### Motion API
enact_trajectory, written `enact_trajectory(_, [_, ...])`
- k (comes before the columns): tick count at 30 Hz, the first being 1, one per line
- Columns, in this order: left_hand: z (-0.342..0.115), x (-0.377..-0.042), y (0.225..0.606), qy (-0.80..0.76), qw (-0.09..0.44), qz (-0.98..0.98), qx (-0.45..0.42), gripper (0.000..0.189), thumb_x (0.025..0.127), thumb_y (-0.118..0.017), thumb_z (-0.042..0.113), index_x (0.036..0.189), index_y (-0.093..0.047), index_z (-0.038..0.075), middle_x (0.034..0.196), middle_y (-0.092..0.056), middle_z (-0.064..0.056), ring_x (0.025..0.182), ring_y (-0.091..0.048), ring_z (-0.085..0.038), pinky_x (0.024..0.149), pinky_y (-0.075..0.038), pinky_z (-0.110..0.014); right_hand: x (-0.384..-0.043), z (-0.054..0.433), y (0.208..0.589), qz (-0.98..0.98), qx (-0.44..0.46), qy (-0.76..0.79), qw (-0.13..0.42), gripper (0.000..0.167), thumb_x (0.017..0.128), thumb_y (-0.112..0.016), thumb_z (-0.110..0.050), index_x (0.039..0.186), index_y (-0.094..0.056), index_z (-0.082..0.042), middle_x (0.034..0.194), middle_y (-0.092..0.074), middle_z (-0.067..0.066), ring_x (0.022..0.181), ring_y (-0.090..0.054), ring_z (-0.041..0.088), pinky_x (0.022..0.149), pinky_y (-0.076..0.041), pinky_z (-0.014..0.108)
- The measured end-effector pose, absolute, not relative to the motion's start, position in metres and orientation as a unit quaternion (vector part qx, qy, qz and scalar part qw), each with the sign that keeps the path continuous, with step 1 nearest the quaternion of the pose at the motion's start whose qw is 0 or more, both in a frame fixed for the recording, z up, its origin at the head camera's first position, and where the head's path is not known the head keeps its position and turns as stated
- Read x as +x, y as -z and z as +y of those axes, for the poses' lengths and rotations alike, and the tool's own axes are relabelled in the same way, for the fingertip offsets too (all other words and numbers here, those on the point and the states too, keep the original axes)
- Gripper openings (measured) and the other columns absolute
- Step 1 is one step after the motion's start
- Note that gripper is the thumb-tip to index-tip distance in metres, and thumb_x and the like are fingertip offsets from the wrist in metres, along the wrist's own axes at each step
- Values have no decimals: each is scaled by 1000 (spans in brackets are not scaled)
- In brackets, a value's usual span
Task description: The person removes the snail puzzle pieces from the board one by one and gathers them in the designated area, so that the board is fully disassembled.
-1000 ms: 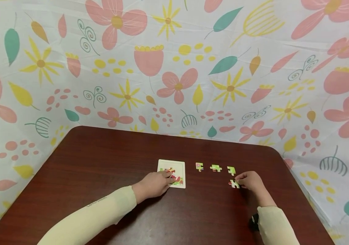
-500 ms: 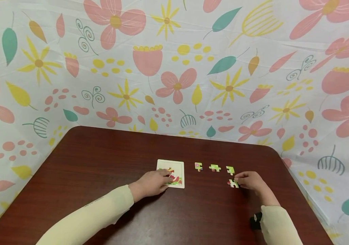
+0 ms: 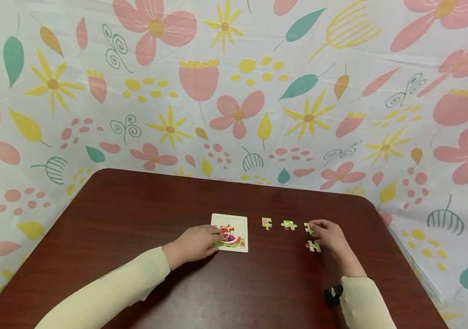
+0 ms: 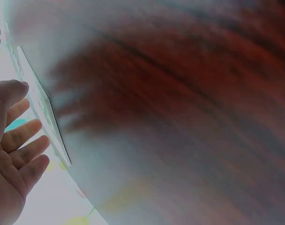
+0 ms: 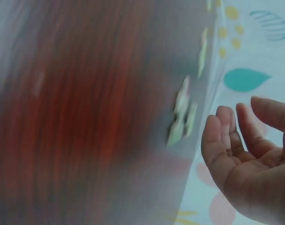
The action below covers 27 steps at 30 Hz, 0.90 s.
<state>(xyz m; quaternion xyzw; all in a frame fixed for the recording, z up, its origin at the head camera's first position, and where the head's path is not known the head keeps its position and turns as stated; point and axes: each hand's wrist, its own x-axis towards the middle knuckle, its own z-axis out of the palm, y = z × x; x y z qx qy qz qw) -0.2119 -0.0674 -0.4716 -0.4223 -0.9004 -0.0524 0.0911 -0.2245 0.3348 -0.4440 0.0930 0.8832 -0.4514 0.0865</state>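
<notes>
A square puzzle tray [image 3: 239, 222] with a cartoon picture partly filled in lies flat on the table. At its left edge is my left hand [image 3: 196, 243], fingertips over the picture's left side and hiding part of it. In the left wrist view the left hand's fingers [image 4: 27, 152] are spread and relaxed beside the tray [image 4: 53, 124]. Over the upper right puzzle piece [image 3: 307, 228] hovers my right hand [image 3: 329, 236], partly covering it. Loosely bent, with a gap to the pieces, the right fingers [image 5: 219, 140] hold nothing. Just below lies another puzzle piece [image 3: 312, 246].
Two more green puzzle pieces lie in a row between the tray and the right hand: a left one [image 3: 266, 223] and a middle one [image 3: 289, 225]. A flower-printed cloth [image 3: 234, 91] hangs behind the dark wooden table [image 3: 234, 292].
My right hand has left the lower right piece and moved up to the piece above it. My left hand has drawn back leftward, uncovering more of the tray's picture.
</notes>
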Motion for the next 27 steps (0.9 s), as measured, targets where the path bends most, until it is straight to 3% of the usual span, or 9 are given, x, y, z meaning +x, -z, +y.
enact_trajectory(8, [-71, -210, 473, 48, 92, -900, -423, 29, 94, -73, 24, 120, -76, 13, 122, -74, -5, 117, -70, -21, 99, -58, -34, -222, 306, 438, 871, 69, 478, 89, 49, 109, -49, -27, 142, -51, 10, 144, -52, 34, 125, -61, 43, 92, -61, 40])
enact_trajectory(27, [-68, -210, 478, 26, 94, -902, -421, 32, 93, -74, 19, 123, -74, 9, 125, -73, -5, 119, -70, -21, 95, -59, -32, -230, 233, 443, 815, 55, 567, 104, 41, 108, -50, -17, 139, -54, 9, 141, -56, 32, 126, -64, 39, 101, -58, 40])
